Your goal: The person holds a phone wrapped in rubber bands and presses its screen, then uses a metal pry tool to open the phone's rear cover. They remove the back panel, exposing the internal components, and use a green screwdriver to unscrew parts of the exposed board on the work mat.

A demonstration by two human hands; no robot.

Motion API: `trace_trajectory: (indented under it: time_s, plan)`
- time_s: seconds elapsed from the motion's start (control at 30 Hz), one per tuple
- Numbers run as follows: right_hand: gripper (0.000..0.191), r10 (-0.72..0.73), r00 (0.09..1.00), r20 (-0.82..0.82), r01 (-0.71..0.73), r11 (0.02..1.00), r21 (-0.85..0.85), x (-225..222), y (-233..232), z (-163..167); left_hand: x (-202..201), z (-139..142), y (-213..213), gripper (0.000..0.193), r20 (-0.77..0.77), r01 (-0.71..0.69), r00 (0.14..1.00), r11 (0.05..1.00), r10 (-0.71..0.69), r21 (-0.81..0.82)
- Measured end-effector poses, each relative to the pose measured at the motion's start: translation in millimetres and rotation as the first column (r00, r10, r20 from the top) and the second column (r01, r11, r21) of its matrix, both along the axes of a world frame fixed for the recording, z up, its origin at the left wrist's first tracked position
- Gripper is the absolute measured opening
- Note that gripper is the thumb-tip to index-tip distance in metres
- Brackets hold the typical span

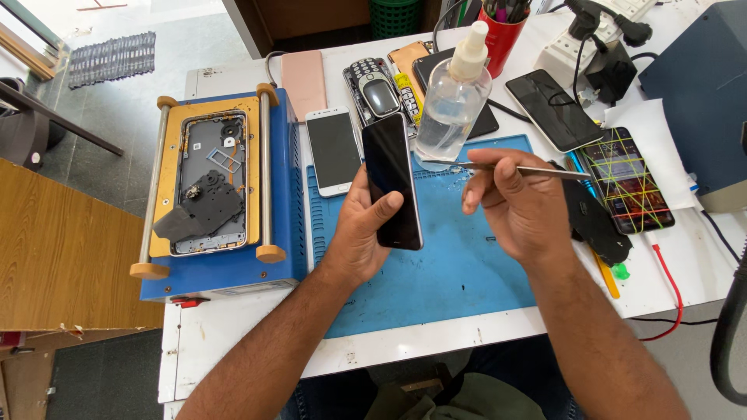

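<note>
My left hand (360,229) holds a black smartphone (391,180) upright, screen toward me, above a blue work mat (447,272). My right hand (517,204) grips thin metal tweezers (545,170) that point left, their tip close to the phone's right edge. A clear spray bottle (453,97) with a white nozzle stands just behind the tweezers. A white smartphone (333,150) lies flat to the left of the held phone.
A blue heating machine (218,257) at the left carries an opened phone frame (208,183). Several phones and an old keypad handset (379,89) lie at the back. A phone wrapped in rubber bands (626,180), a red pen cup (502,35) and a power strip (583,47) sit to the right.
</note>
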State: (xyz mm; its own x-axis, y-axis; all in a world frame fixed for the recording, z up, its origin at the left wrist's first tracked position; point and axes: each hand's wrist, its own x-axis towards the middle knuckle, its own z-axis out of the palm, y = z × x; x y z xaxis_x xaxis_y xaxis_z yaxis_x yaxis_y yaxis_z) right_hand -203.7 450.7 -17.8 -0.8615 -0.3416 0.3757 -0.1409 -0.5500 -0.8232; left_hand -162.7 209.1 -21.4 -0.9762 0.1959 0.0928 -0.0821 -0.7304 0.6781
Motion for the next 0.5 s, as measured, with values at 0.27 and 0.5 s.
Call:
trace_trajectory:
  time_s: [0.27,0.5]
  plan:
    - [0.049,-0.108,0.982,0.155,0.126,0.986,-0.112,2.4,-20.4,-1.0,-2.9,1.9,1.0,0.071,-0.027,-0.087,0.996,0.996,0.088,0.026]
    - [0.015,-0.045,0.974,0.223,0.08,0.985,-0.152,2.6,-22.7,-2.3,-7.3,-8.7,-1.5,0.051,-0.041,-0.089,0.995,0.995,0.091,0.05]
